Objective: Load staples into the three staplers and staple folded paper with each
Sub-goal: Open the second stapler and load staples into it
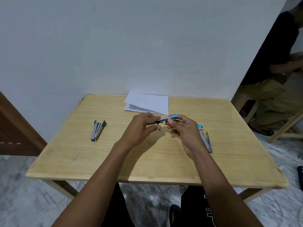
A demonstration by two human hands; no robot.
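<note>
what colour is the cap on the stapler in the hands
Blue cap on the held stapler; head view.

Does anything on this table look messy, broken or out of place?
Nothing spilled or broken. The paper sheets at the table's far edge lie fanned unevenly, and the green stapler on the left lies splayed open, probably just mid-task.

We see the blue stapler (pixel 167 119) held up centrally, the green stapler (pixel 96 132) lying left, the yellow stapler (pixel 207 141) right, papers (pixel 147 103) far.
</note>
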